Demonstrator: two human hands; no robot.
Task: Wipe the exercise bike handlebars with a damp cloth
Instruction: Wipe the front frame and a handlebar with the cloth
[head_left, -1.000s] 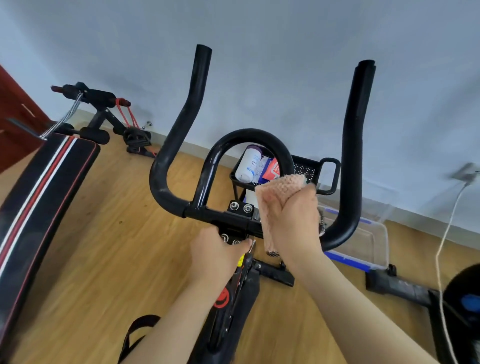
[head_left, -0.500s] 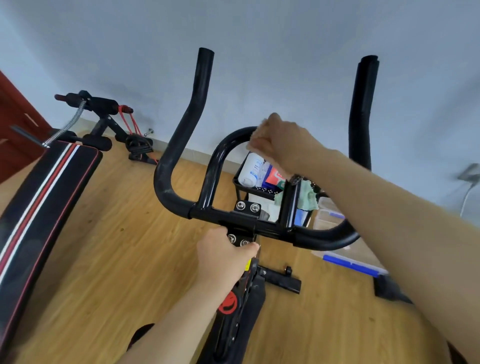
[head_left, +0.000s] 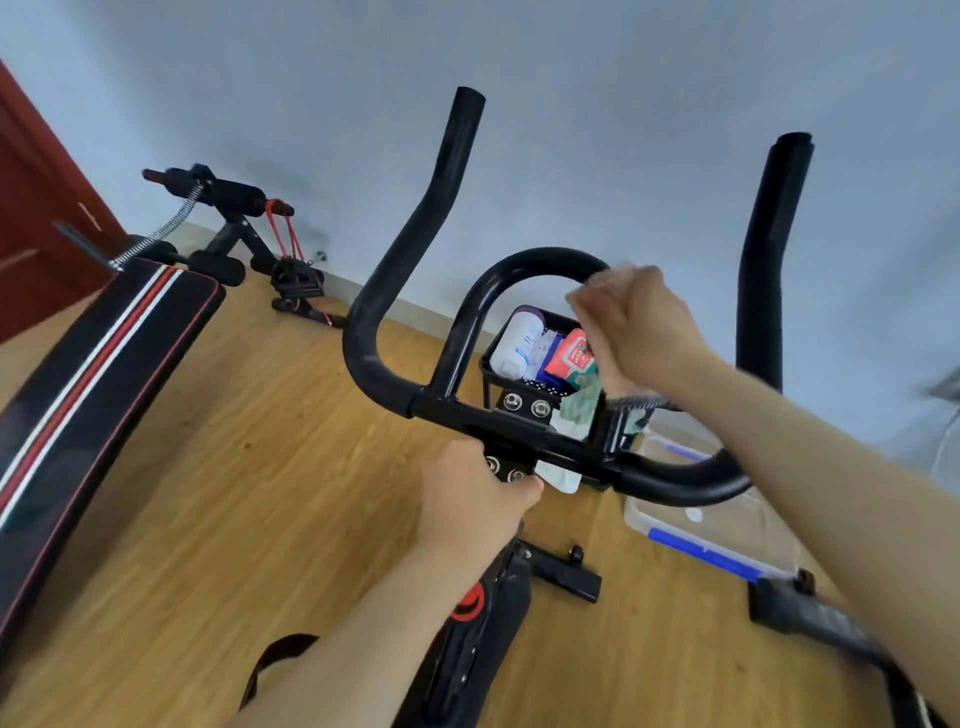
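Here, your right hand (head_left: 639, 332) is curled in a fist against the right side of the centre loop (head_left: 498, 273) of the black exercise bike handlebars (head_left: 415, 228). It grips the cloth (head_left: 579, 296), which shows only as a pale, blurred edge at your fingers, up against the loop's bar. The two horns of the handlebars rise on either side of the loop.

Your left hand (head_left: 478, 501) sits below the loop, fingers wrapped on the bolted clamp (head_left: 504, 467) at the head of the bike's stem.

Seen through the loop and just beyond it, a black basket (head_left: 488, 364) holds a white bottle (head_left: 514, 343), a red packet (head_left: 571, 356) and a crumpled green rag (head_left: 584, 400). Below and to the right of the loop, a clear plastic box (head_left: 696, 525) with a blue latch lies on the wooden floor (head_left: 260, 467).

Well to the left of the loop, a black padded sit-up board (head_left: 104, 358) with red and white stripes slants across the floor. Further left of the loop, a dark red door (head_left: 31, 208) meets the pale wall (head_left: 623, 104).
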